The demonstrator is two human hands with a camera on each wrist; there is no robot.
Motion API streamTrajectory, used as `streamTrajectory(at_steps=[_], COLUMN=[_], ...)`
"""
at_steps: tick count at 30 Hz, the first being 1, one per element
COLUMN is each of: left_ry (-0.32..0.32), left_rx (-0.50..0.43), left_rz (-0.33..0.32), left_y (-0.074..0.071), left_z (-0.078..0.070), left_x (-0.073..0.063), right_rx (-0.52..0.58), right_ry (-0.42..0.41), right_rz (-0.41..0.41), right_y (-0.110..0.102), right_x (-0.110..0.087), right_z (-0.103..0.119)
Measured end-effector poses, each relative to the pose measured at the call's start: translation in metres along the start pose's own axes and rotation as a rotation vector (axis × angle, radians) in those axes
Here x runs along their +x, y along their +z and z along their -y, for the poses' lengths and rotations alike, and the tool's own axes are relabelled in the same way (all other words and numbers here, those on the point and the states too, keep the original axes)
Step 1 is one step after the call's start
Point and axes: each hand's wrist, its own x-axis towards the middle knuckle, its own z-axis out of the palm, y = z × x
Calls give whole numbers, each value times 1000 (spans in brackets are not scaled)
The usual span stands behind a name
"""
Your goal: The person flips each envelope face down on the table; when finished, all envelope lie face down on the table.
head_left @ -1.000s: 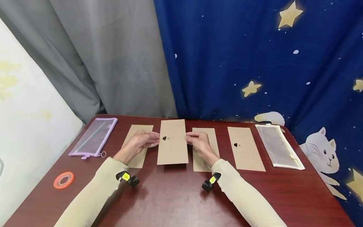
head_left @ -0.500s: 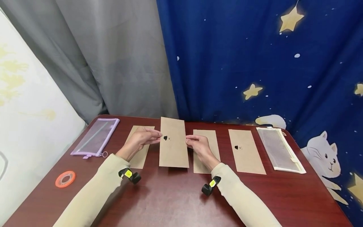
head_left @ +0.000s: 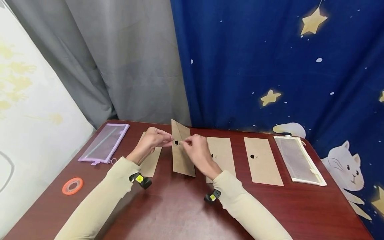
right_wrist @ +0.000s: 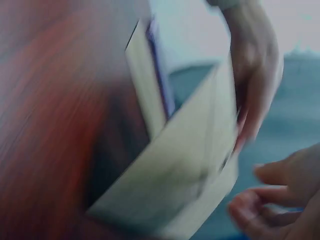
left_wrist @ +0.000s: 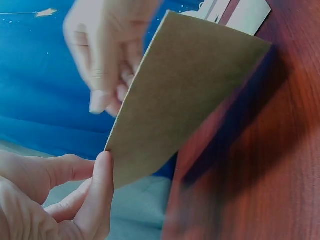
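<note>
Over the table, the left hand pinches the envelope by one edge, apparently leaving its face free. The right hand, half-curled, holds nothing

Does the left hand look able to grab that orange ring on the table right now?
Probably not yet: the left hand pinches the raised brown paper item and would need to let go; nothing visible covers the orange ring.

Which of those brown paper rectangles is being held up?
The second rectangle from the person's left: the left hand pinches its left edge, while the other three lie flat on the table.
</note>
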Motion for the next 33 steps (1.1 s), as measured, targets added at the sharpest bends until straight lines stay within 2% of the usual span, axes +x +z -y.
streamTrajectory(at_steps=[3, 5, 9, 12, 17, 20, 23, 25, 28, 30, 33], left_ry=[22, 45, 74, 83, 94, 100, 90, 61, -33, -117, -227], left_rx=[46, 68, 109, 176, 242, 225, 177, 126, 20, -45, -138], left_rz=[-13, -25, -51, -81, -119, -114, -102, -97, -82, -36, 73], left_y=[0, 1, 4, 6, 9, 12, 14, 14, 13, 12, 11], left_z=[-3, -6, -10, -13, -21, -25, -25, -20, -6, 7, 26], left_x=[-2, -3, -4, -6, -11, -13, -12, -9, 1, 9, 17], right_rx=[-135, -262, -493, -595, -689, -696, -673, -652, -616, -596, -569], right_ry=[-67, -90, -124, -149, -139, -128, -106, -83, -51, -42, -29], right_rz=[65, 70, 43, 18, -56, -85, -76, -62, -48, -48, -55], right_y=[3, 6, 12, 14, 15, 15, 13, 11, 8, 5, 2], right_x=[-6, -8, -10, -9, -8, -8, -6, -5, -3, -1, 1], right_z=[30, 44, 58, 63, 66, 65, 64, 63, 62, 62, 63])
